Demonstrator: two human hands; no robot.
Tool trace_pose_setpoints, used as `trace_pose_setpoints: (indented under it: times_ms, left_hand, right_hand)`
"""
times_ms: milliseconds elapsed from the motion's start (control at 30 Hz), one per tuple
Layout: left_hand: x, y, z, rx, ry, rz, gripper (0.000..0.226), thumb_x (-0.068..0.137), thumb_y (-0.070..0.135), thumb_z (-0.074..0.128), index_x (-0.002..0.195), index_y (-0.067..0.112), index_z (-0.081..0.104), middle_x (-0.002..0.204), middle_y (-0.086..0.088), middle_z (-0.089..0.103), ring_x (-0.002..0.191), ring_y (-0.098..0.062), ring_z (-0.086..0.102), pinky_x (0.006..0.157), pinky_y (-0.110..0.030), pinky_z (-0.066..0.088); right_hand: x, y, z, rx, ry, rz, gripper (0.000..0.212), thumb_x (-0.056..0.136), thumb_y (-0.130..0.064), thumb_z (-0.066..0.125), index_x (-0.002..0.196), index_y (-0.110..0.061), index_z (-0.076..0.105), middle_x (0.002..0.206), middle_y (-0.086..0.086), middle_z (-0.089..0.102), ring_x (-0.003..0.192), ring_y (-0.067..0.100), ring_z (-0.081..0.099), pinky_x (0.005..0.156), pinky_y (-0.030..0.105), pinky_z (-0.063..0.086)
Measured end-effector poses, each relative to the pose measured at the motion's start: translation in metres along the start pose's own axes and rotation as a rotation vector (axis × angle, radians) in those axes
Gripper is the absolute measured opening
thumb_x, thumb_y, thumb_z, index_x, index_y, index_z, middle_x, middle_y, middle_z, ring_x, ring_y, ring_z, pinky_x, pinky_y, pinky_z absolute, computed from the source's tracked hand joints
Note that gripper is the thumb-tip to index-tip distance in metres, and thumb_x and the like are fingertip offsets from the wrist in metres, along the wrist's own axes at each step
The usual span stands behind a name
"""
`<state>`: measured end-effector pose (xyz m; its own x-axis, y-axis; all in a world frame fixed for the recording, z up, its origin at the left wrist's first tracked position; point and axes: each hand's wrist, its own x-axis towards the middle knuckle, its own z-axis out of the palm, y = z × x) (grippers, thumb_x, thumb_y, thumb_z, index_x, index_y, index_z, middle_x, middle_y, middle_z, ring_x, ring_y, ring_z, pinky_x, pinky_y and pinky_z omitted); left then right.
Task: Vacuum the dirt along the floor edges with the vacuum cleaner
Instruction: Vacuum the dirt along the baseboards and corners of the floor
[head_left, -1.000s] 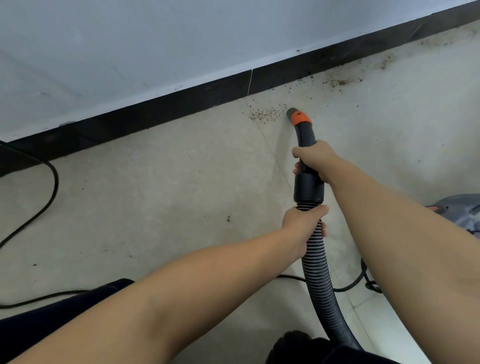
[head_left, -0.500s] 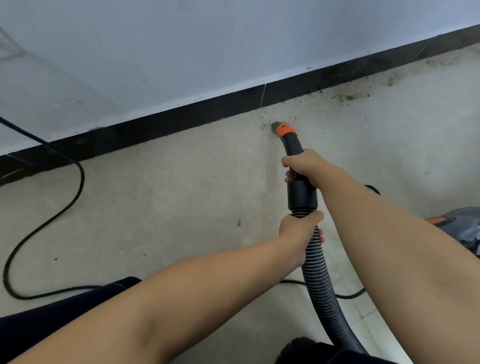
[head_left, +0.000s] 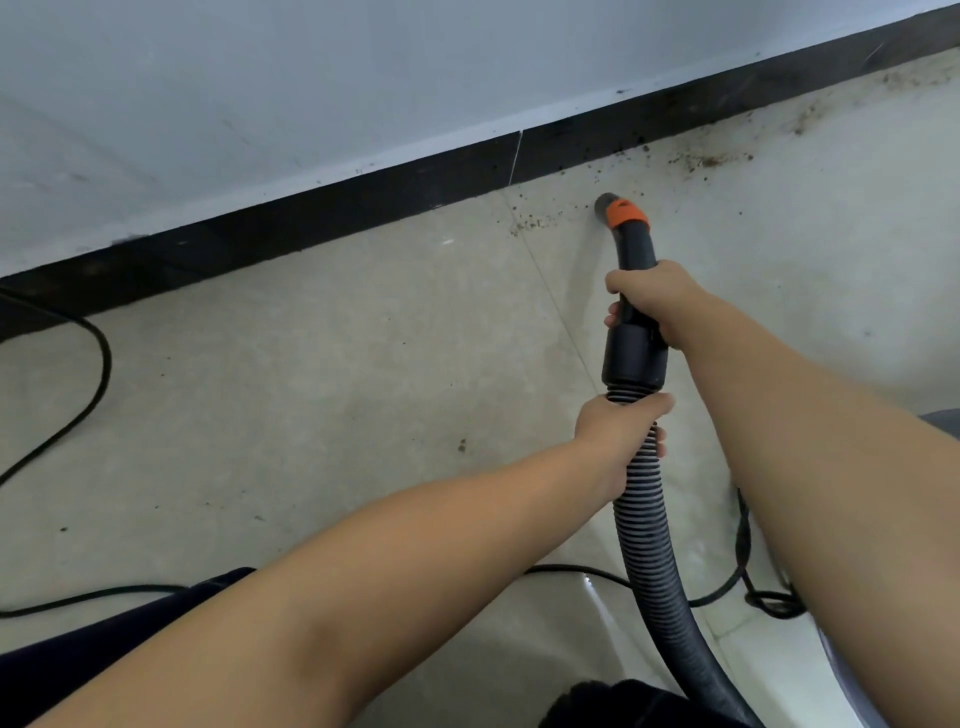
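Wall (head_left: 363, 78), pale and plain, fills the upper part of the view, with a black skirting board (head_left: 311, 218) running along its foot. Below it lies the light tiled floor (head_left: 311, 389), crossed by a thin grout line. A black cable (head_left: 98, 374) loops over the floor at the left. The ribbed vacuum hose (head_left: 652, 551) rises from the bottom edge toward the skirting board, ending in a black handle tube (head_left: 635, 358) with an orange collar (head_left: 627, 214) and a grey nozzle (head_left: 604, 201) that points at the floor near the skirting board. The right hand (head_left: 655, 299) is wrapped around the handle tube; the left hand (head_left: 618, 431) grips the hose just below it. Dirt (head_left: 535, 224) lies scattered just left of the nozzle, and more dirt specks (head_left: 706, 161) lie along the floor edge to its right.
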<state>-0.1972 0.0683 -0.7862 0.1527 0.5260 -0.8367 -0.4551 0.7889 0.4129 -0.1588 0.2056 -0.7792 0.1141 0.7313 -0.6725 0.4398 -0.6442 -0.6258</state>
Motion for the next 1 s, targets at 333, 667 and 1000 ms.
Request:
trace_pose_setpoints:
  times_ms: [333, 667, 1000]
  left_hand:
    - [-0.032, -0.022, -0.015, -0.108, 0.073, 0.004, 0.014, 0.086, 0.018, 0.065, 0.093, 0.009, 0.057, 0.061, -0.003, 0.057, 0.053, -0.017, 0.054, 0.065, -0.030, 0.049]
    - [-0.038, -0.023, -0.026, -0.159, 0.097, 0.027, 0.020, 0.085, 0.017, 0.066, 0.100, 0.007, 0.059, 0.067, -0.006, 0.060, 0.062, -0.022, 0.058, 0.071, -0.036, 0.054]
    - [-0.012, 0.006, -0.021, -0.030, 0.003, 0.017, 0.014, 0.088, 0.016, 0.066, 0.092, 0.009, 0.054, 0.068, -0.006, 0.056, 0.053, -0.016, 0.053, 0.054, -0.024, 0.047]
  right_hand:
    - [-0.036, 0.003, 0.035, -0.164, -0.140, -0.039, 0.018, 0.082, -0.008, 0.057, 0.097, -0.009, 0.047, 0.063, 0.009, 0.061, 0.039, 0.015, 0.060, 0.054, 0.028, 0.054]
    - [-0.046, -0.002, 0.054, -0.178, -0.207, -0.049, 0.015, 0.083, -0.008, 0.058, 0.093, -0.011, 0.047, 0.064, 0.009, 0.060, 0.040, 0.015, 0.060, 0.049, 0.026, 0.053]
    - [-0.009, -0.011, 0.026, -0.082, -0.053, -0.020, 0.024, 0.085, -0.009, 0.058, 0.106, -0.007, 0.046, 0.067, 0.009, 0.059, 0.039, 0.014, 0.060, 0.049, 0.025, 0.051]
